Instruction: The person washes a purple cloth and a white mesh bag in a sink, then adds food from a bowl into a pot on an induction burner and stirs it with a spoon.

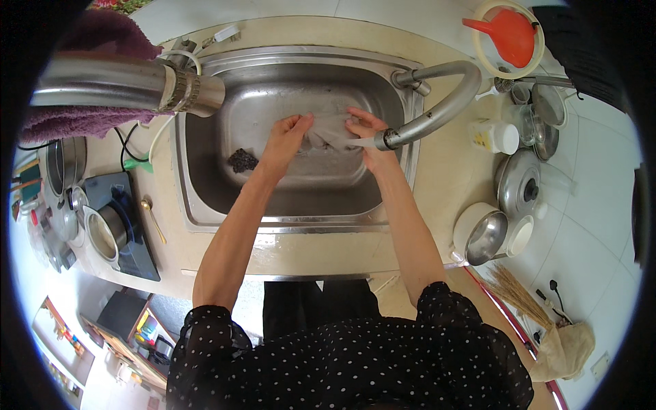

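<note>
Both hands are over a stainless-steel sink (333, 222), spreading a thin greyish wet cloth (328, 128) between them. My left hand (286, 138) pinches its left side between thumb and fingers. On the opposite side, my right hand (373, 134) grips the cloth with its fingers curved round the edge. A stream of water runs from the curved metal faucet (441, 110) onto the cloth near my right hand. A dark, crumpled scouring pad (243, 160) lies on the sink floor, left of my left forearm.
A thick metal pipe (113, 84) crosses the upper left before a purple towel (87, 120). Left of the sink are a golden spoon (151, 218) and a pot (105, 233) on an induction cooktop (138, 256). Bowls (471, 223), a pan lid (516, 184) and a white jar (494, 136) stand right.
</note>
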A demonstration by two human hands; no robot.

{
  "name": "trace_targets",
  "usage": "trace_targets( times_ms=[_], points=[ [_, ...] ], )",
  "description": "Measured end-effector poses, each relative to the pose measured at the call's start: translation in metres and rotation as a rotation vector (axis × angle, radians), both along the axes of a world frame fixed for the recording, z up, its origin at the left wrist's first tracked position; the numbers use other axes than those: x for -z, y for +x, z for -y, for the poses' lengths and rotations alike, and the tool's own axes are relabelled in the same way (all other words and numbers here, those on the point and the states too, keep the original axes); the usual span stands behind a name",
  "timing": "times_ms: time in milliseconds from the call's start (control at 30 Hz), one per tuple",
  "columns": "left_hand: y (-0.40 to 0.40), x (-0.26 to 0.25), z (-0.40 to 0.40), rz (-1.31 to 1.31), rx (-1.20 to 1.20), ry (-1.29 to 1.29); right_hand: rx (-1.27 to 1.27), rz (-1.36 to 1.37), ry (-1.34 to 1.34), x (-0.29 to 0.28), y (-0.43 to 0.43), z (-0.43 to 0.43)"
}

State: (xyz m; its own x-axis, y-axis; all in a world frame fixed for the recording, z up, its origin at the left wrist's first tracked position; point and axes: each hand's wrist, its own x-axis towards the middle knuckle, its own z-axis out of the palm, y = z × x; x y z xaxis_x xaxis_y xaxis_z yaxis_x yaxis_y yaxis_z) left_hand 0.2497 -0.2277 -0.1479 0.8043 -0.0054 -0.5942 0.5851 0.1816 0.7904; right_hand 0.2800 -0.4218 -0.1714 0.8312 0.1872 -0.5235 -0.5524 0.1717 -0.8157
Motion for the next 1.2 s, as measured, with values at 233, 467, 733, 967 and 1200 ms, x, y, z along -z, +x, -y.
trace_targets(
  times_ms=[233, 467, 733, 967, 1200],
  points=[
    [0.005, -0.034, 0.030, -0.226, -0.243, -0.364, 0.445, -0.449, 0.280, 0.035, -0.023, -0.008],
    [-0.037, -0.046, 0.078, -0.119, -0.133, 0.001, 0.398, -0.550, 0.594, 0.019, -0.029, -0.028],
    [-0.009, -0.001, 0.075, 0.281, 0.063, 0.807, 0.337, -0.580, 0.251, 0.001, -0.041, -0.041],
    [0.012, 0.039, 0.035, -0.503, -0.193, -0.077, 0.555, -0.610, 0.353, -0.031, -0.034, -0.042],
    [-0.017, 0.028, 0.004, -0.448, -0.296, -0.496, 0.437, -0.521, 0.416, -0.011, -0.039, -0.017]
  ],
)
